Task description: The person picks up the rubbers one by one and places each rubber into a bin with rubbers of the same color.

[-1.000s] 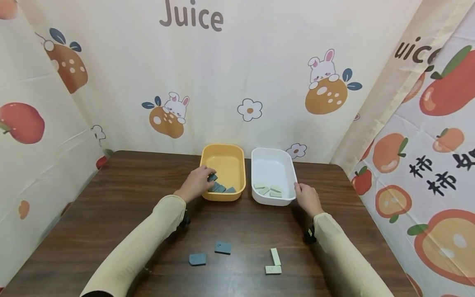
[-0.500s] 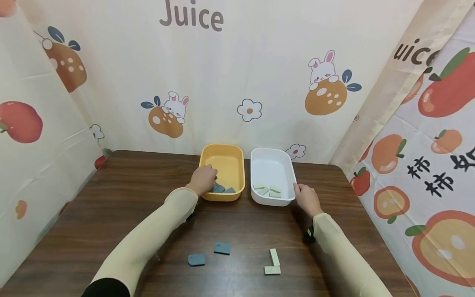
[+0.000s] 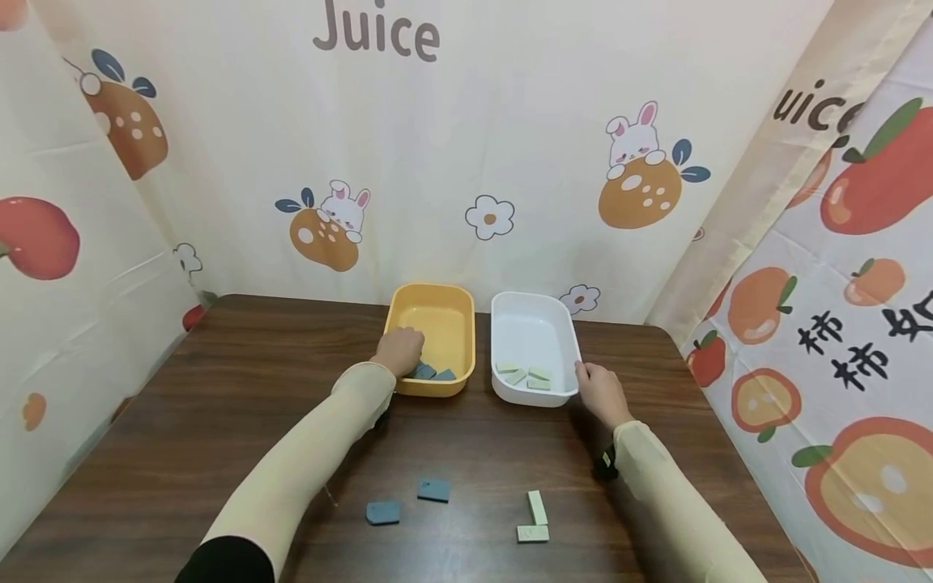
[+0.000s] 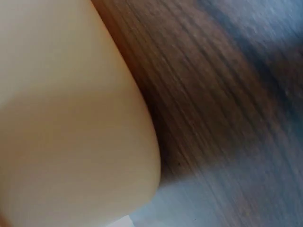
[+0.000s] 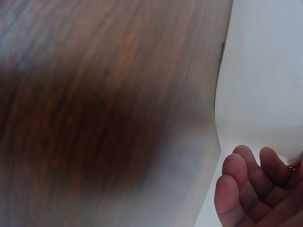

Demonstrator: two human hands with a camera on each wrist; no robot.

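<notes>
In the head view my left hand (image 3: 399,351) reaches over the left side of the yellow plastic bin (image 3: 466,324). Its fingers are hidden, so what they hold cannot be seen. Near it, inside the bin, lie several flat blue-grey tiles (image 3: 445,376). My right hand (image 3: 601,392) grips the right rim of the white plastic bin (image 3: 535,304), which contains several pale green strips (image 3: 539,385). The right wrist view shows curled fingers (image 5: 235,165) beside the white wall. A smooth yellow wall of the bin (image 4: 80,156) fills much of the left wrist view.
Two blue-grey tiles, one nearer the left (image 3: 383,512) and one beside it (image 3: 433,490), lie on the wooden table (image 3: 240,405). To their right are two pale green strips, one upright in view (image 3: 537,508) and one crosswise (image 3: 533,534). A printed curtain (image 3: 437,162) stands behind.
My left hand has reached farther over the yellow bin and turned; the tile seen at its fingers is out of sight. The yellow bin has shifted slightly left. My right hand stays on the rim.
</notes>
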